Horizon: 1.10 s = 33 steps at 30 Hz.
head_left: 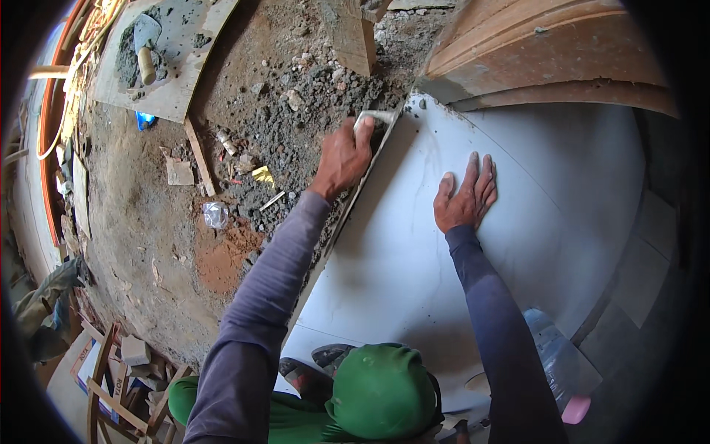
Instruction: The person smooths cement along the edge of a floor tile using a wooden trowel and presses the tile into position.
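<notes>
My left hand is closed around a small pale grey tool. The fist hides most of it, and I cannot make out its kind. Its visible end lies against the raw edge of the large white tiles, near their far corner. Dark crumbly mortar is heaped just left of that edge. My right hand rests palm down on the tile surface, fingers spread, holding nothing. Thin joint lines run across the white surface.
A trowel lies with mortar on a board at the far left. A brown wooden panel stands at the far right. Wood scraps fill the near left. A clear plastic bottle is beside my right forearm.
</notes>
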Motion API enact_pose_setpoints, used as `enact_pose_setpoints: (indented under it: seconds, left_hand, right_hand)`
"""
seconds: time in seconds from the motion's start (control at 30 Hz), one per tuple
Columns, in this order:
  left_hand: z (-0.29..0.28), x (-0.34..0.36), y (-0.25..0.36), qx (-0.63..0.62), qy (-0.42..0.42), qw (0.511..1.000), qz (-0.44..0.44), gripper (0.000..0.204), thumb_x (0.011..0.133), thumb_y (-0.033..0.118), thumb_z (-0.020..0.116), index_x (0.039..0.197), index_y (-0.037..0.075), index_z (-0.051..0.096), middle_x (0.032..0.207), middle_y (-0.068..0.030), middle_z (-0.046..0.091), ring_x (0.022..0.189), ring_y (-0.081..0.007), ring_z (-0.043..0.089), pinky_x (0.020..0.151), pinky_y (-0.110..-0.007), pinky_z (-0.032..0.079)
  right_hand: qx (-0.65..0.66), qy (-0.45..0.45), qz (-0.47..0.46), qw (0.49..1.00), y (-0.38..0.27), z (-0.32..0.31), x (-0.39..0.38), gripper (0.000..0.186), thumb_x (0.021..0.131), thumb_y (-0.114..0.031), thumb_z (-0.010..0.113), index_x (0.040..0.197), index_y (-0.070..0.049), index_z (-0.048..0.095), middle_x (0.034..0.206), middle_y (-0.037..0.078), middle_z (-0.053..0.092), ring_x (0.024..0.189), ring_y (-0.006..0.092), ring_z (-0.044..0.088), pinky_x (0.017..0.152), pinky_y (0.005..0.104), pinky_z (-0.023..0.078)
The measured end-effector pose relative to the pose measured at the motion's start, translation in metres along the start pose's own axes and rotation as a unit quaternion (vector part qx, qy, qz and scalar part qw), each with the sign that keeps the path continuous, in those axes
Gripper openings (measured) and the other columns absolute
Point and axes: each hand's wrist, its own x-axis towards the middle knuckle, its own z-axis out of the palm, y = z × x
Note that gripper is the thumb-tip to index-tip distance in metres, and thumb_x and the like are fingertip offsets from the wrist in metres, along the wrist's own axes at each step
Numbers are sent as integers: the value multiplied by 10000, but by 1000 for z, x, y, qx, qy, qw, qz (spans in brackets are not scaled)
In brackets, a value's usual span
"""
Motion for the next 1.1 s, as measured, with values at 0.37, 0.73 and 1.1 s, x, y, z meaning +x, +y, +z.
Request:
enact_pose_setpoints:
  seconds: [0.37,0.73,1.1]
  left_hand:
    - [6,24,9,41,15,999,-5,561,1120,462,458,1002,-70,592,840,-379,668,789,-502,686,754,-584,497]
    - [14,25,8,19,-10,1000,-10,678,1109,582,405,1058,-48,651,817,-272,652,788,-394,671,745,-520,496]
    - [-13,-39,-7,-25,-60,995,-70,741,1103,624,380,1065,-56,672,724,-185,624,685,-289,607,674,-509,489]
  right_hand:
    - [11,-8,1,1000,-8,5,-3,711,959,-348,602,1552,10,444,1648,236,346,1554,409,291,1250,548,218]
    - [1,-8,3,1000,-1,1,0,708,961,-334,601,1554,16,434,1652,235,338,1560,408,278,1254,551,208]
    - [-21,-3,5,1000,11,2,-4,706,972,-341,603,1560,10,432,1647,241,343,1559,413,279,1254,559,212]
